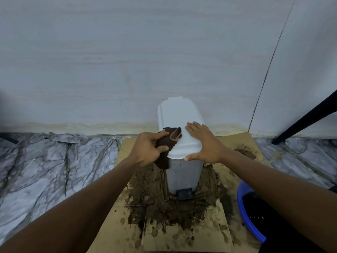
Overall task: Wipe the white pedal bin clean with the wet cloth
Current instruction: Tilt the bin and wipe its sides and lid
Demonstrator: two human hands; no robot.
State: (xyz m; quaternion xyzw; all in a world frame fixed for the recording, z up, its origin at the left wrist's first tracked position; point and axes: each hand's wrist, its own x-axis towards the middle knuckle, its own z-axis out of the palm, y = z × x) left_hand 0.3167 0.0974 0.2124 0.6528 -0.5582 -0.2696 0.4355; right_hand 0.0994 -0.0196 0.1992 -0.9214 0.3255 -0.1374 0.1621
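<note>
The white pedal bin (184, 161) stands upright in the middle of the scene, its back toward the pale wall (127, 61) on the far side, its lid (179, 117) closed. Dark specks dot the front face of the bin's body below the lid, and the black pedal (185, 194) juts out at its base on the near side.

The brown cloth (168, 143) lies over the lid's left near edge and hangs down the bin's left side. The left hand (148, 148) is clenched around the cloth, fingers curled over the bunched fabric and thumb pressed on top, holding it against the lid's edge. The right hand (204, 143) lies flat and spread on the right near part of the lid, palm down, fingers pointing far and left, thumb hooked along the lid's near rim; it grips nothing.

The bin rests on a sheet of cardboard (182, 234) smeared with dark brown mud, thickest around the bin's foot and spattering out toward the near edge. A marbled grey floor (45, 170) extends to the left and right of the cardboard. At the near right sits a blue basin (244, 216) with a dark inside. A black slanted leg (306, 117) crosses the far right.
</note>
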